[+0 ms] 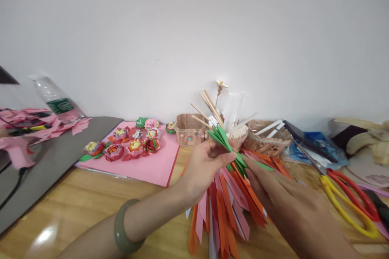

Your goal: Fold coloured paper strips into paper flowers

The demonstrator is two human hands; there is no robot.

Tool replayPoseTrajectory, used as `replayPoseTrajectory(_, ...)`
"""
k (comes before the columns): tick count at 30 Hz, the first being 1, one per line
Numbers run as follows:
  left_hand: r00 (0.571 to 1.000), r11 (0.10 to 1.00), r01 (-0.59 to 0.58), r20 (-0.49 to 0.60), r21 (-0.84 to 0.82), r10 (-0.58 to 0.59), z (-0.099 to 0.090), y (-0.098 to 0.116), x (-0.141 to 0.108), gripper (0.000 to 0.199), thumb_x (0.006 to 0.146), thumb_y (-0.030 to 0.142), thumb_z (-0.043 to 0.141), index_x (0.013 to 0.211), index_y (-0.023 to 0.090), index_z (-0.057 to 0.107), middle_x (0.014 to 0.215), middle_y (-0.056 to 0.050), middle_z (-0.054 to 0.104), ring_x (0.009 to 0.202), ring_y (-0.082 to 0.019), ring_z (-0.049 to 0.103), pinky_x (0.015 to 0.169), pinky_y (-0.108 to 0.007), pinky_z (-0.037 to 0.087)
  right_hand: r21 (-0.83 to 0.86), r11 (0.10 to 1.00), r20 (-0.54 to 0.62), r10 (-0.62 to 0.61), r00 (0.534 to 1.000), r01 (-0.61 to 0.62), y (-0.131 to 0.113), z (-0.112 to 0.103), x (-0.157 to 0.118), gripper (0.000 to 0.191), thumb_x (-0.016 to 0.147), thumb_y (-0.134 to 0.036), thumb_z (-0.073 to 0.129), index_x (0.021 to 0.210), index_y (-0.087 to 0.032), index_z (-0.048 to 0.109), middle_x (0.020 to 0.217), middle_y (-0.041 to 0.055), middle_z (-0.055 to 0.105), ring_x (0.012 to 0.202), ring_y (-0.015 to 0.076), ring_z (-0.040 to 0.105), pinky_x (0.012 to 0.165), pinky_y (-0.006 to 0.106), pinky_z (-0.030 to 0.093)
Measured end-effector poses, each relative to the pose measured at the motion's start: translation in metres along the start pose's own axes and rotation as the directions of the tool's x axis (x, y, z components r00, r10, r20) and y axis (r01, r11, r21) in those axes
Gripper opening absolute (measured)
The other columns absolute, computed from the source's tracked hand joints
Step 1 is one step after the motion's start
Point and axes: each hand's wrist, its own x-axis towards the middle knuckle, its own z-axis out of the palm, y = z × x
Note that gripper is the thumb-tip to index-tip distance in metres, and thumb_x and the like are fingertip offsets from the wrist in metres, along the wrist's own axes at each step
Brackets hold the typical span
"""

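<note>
Green strips held over a fan of paper

From where I stood, the left hand pinched the green strips between thumb and fingers, above orange and pink strips spread on the wooden table. The right hand was at their lower ends; I couldn't tell whether its fingers gripped. Paper flowers sat on a pink sheet to the left, scissors to the right.
</note>
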Motion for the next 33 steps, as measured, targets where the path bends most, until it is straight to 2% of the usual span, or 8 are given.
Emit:
replayPoseTrajectory(5,0.999,0.998,0.031,0.038,-0.054,-0.029,-0.001,0.001,0.000,0.022,0.059,0.019,0.078,0.079,0.014,0.070,0.076,-0.001,0.068,0.081,-0.015,0.060,0.089,-0.033,0.041,-0.170,0.965,-0.010,-0.202,0.979,0.197,0.000,-0.006,0.004,0.034,0.090,-0.002,0.027,0.107,-0.006,0.056,0.078,0.0148,0.075,0.065,0.0237,0.071,0.055,0.030,0.056)
replayPoseTrajectory(12,0.996,0.995,-0.077,0.041,-0.057,0.079,0.000,-0.004,-0.002,0.027,0.058,0.016,0.080,0.084,0.017,0.070,0.080,0.001,0.068,0.082,-0.014,0.060,0.085,-0.029,0.042,-0.156,0.978,0.026,-0.133,0.991,0.136,-0.010,-0.009,-0.003,0.034,0.093,-0.007,0.027,0.120,-0.003,0.048,0.080,0.0149,0.075,0.066,0.0221,0.071,0.053,0.029,0.054)
replayPoseTrajectory(19,0.999,0.997,0.033,0.019,-0.070,-0.031,-0.001,0.003,-0.002,0.023,0.057,0.016,0.080,0.079,0.013,0.071,0.075,0.000,0.067,0.076,-0.011,0.058,0.081,-0.026,0.042,-0.223,0.955,-0.061,-0.214,0.975,0.195,-0.003,-0.008,-0.003,0.037,0.091,-0.002,0.028,0.117,-0.007,0.054,0.082,0.0137,0.076,0.071,0.0239,0.072,0.058,0.031,0.053)
replayPoseTrajectory(23,1.000,0.997,0.010,0.008,-0.077,-0.009,0.000,0.004,-0.002,0.022,0.058,0.017,0.079,0.079,0.015,0.071,0.076,0.001,0.067,0.077,-0.011,0.058,0.079,-0.025,0.041,-0.203,0.953,0.010,-0.229,0.973,0.226,-0.006,-0.008,0.001,0.036,0.092,-0.003,0.028,0.107,-0.008,0.061,0.085,0.0134,0.076,0.074,0.0217,0.072,0.058,0.028,0.054)
replayPoseTrajectory(27,0.997,0.998,0.056,0.049,-0.026,-0.054,-0.002,0.004,0.000,0.024,0.058,0.021,0.080,0.078,0.014,0.069,0.075,0.001,0.065,0.075,-0.012,0.058,0.078,-0.027,0.043,-0.160,0.986,-0.061,-0.059,0.996,0.049,-0.011,-0.003,0.007,0.035,0.096,-0.015,0.031,0.092,-0.011,0.065,0.067,0.0095,0.074,0.050,0.0191,0.069,0.047,0.027,0.053)
replayPoseTrajectory(29,0.993,0.997,0.079,0.090,0.023,-0.081,-0.004,0.003,0.002,0.026,0.058,0.023,0.080,0.080,0.014,0.068,0.076,-0.001,0.065,0.076,-0.013,0.059,0.079,-0.029,0.044,-0.061,0.995,-0.071,0.071,0.995,-0.075,-0.010,0.001,0.009,0.037,0.097,-0.025,0.032,0.098,-0.009,0.066,0.069,0.0095,0.075,0.047,0.0194,0.068,0.040,0.027,0.051)
replayPoseTrajectory(31,0.988,0.996,0.061,0.138,0.065,-0.070,-0.006,0.001,0.005,0.028,0.060,0.026,0.080,0.083,0.014,0.067,0.077,-0.002,0.066,0.079,-0.015,0.060,0.080,-0.031,0.044,0.144,0.963,0.017,0.229,0.973,-0.229,-0.007,0.003,0.011,0.035,0.095,-0.029,0.037,0.105,-0.012,0.066,0.076,0.0079,0.077,0.050,0.0189,0.069,0.042,0.026,0.053)
replayPoseTrajectory(33,0.988,0.995,-0.018,0.157,0.097,0.002,-0.009,0.000,0.007,0.034,0.061,0.023,0.080,0.091,0.016,0.065,0.084,-0.002,0.065,0.085,-0.016,0.060,0.082,-0.030,0.045,0.381,0.823,0.188,0.377,0.907,-0.421,-0.002,0.003,0.012,0.030,0.090,-0.031,0.046,0.106,-0.018,0.067,0.085,0.0056,0.077,0.062,0.0185,0.072,0.053,0.025,0.057)
